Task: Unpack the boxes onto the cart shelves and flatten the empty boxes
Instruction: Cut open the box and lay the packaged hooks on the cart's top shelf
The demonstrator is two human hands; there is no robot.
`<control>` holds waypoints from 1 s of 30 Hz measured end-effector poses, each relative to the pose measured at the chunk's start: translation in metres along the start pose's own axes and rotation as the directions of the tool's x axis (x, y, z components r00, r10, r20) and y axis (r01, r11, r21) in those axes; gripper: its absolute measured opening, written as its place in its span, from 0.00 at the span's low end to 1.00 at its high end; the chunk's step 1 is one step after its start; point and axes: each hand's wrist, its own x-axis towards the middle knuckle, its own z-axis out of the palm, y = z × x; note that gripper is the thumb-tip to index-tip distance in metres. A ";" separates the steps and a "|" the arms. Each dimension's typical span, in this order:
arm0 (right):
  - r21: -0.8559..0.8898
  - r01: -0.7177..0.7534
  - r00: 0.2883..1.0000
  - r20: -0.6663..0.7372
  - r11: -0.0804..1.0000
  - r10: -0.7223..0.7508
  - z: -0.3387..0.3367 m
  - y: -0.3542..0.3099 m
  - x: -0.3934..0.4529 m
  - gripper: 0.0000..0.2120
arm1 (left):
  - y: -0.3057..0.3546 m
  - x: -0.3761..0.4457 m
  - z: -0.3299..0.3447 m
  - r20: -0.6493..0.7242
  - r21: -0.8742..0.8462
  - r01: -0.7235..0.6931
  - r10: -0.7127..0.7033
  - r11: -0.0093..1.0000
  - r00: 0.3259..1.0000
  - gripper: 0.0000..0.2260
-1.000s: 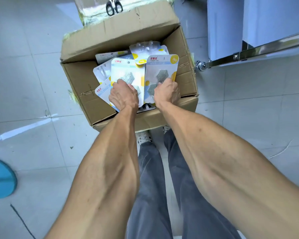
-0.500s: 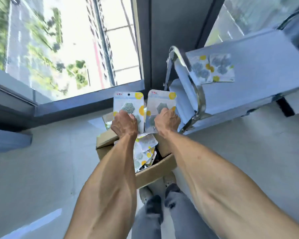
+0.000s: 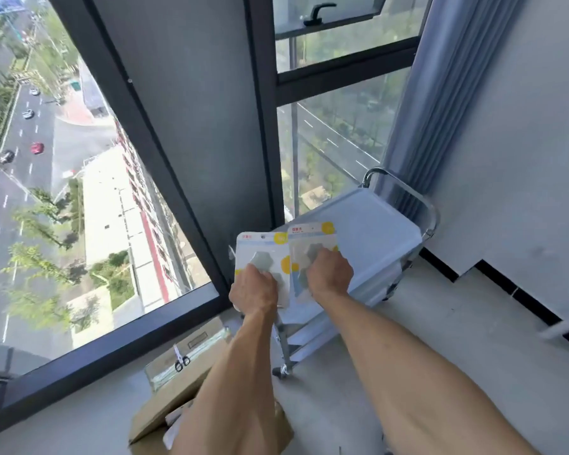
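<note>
Cardboard box: brown carton (image 3: 165,418) at bottom centre of the frame, flaps up, white packets showing inside — not yet emptied, not flattened
Second box: taped carton (image 3: 191,348) just above it, a pair of black-handled scissors (image 3: 181,359) lying on top; it looks unopened
Cart: pale blue shelf cart with chrome rails (image 3: 375,231) right of centre; the bare part of its top shelf shows nothing on it, though the packets cover its near end
Progress: early, by my reckoning — most unpacking and all flattening remain
Left hand: left hand (image 3: 253,292) curled round the lower edge of a white blister card with grey hexagon pieces and yellow spots (image 3: 260,247), held upright at centre frame
Right hand: right hand (image 3: 330,274) grips a matching white card (image 3: 312,239) beside it, over the cart's near end
Arms: both forearms reach forward, roughly parallel, wrists level
</note>
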 end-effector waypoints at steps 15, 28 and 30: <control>-0.116 -0.067 0.984 0.156 0.991 0.085 -0.019 0.157 0.211 0.07 | 0.233 0.022 0.146 0.220 0.033 0.125 -0.129 0.992 0.967 0.10; -0.317 0.020 0.936 0.340 0.948 0.094 0.093 0.130 0.392 0.12 | 0.225 0.187 0.295 0.363 0.209 0.215 -0.280 0.954 0.889 0.12; -0.355 0.050 0.922 0.375 0.934 0.093 0.110 0.118 0.418 0.13 | 0.225 0.213 0.308 0.390 0.227 0.251 -0.324 0.941 0.862 0.12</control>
